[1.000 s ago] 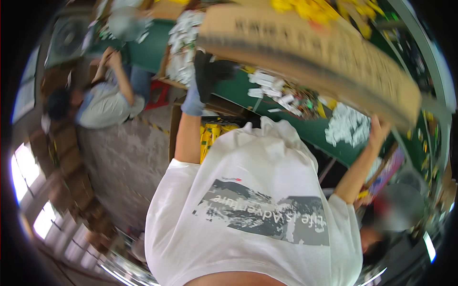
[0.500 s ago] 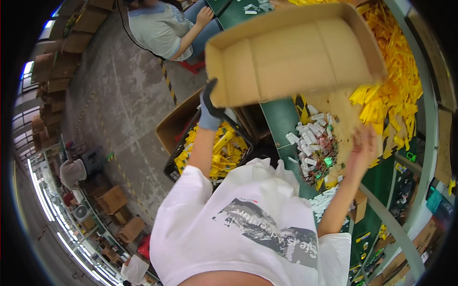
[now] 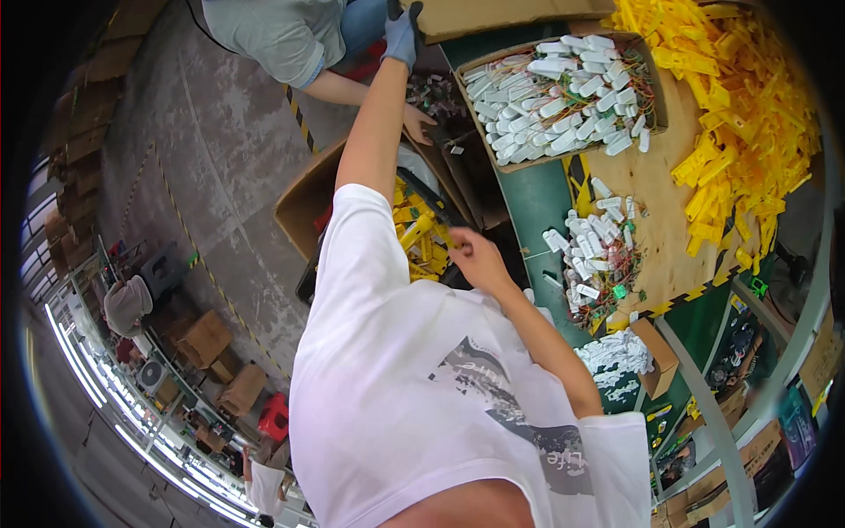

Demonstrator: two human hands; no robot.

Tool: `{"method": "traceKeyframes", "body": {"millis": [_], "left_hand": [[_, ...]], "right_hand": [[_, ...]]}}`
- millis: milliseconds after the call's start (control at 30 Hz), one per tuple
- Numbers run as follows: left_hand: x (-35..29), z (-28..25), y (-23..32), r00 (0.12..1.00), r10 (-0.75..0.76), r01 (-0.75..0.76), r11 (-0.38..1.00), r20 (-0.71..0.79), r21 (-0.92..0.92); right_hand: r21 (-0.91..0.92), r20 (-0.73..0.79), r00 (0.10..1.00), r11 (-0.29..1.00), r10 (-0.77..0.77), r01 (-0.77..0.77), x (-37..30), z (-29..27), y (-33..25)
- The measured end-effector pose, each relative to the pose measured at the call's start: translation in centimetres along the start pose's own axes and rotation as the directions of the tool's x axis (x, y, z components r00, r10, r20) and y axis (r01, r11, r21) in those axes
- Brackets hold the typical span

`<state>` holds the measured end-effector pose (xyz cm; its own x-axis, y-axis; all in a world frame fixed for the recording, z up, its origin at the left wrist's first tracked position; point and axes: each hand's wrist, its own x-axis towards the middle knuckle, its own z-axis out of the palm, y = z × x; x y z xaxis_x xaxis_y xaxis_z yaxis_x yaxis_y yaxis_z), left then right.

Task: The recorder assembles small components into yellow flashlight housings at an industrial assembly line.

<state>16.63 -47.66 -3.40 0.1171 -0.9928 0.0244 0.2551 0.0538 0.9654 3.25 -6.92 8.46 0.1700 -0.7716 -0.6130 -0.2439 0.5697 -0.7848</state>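
Note:
My left hand [image 3: 401, 37], in a grey-blue glove with dark fingertips, is stretched far forward and grips the near corner of a shallow cardboard tray [image 3: 510, 12]. Only part of that tray shows at the top edge. Close to my body, my right hand [image 3: 475, 262] is bare, its fingers curled together over the edge of a dark crate of yellow plastic parts [image 3: 421, 231]. Whatever its fingertips may pinch is too small to make out. Ahead on the bench, a cardboard box [image 3: 581, 157] holds many white plastic pieces [image 3: 528, 110] with thin coloured wires.
A smaller heap of wired white pieces [image 3: 590, 255] lies on the wooden board [image 3: 669, 211]. Yellow parts [image 3: 731, 132] are piled at the right. A co-worker's hand [image 3: 418, 123] hangs near my left forearm. An open carton [image 3: 295, 211] stands beside the crate; a metal rail [image 3: 704, 387] runs at right.
The cardboard tray has moved forward with my left hand, uncovering the box of white pieces. My right hand has swung left from the bench to the crate. The co-worker's arm has reached down.

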Motion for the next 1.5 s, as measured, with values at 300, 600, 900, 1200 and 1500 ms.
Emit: {"method": "traceKeyframes", "body": {"millis": [300, 600, 900, 1200, 1500], "left_hand": [[-7.1, 3.6, 3.1, 0.994, 0.011, 0.044, 0.876, -0.111, 0.48], [-39.4, -1.8, 9.7, 0.813, -0.476, 0.578, 0.728, -0.334, 0.37], [-52.7, -13.2, 7.8, 0.574, -0.691, 0.816, 0.436, -0.44, 0.38], [-50.5, -14.5, 7.7, 0.478, -0.852, 0.8, 0.321, -0.215, 0.506], [-46.0, -11.4, 5.3, 0.393, -0.919, 0.492, 0.238, 0.03, 0.837]], "right_hand": [[-0.118, -0.447, 0.878, 0.961, 0.172, -0.248, 19.8, -1.1, 10.1], [-0.108, -0.303, 0.931, 0.964, 0.201, -0.244, 25.3, 2.0, 10.6], [-0.281, -0.463, 0.875, 0.96, -0.139, 0.004, 24.2, 3.3, 7.6], [-0.129, -0.277, 0.96, 0.989, 0.038, -0.077, 12.5, 1.4, 0.7], [-0.177, -0.431, 0.902, 0.983, -0.031, -0.051, -6.5, -8.7, -2.8]]}}
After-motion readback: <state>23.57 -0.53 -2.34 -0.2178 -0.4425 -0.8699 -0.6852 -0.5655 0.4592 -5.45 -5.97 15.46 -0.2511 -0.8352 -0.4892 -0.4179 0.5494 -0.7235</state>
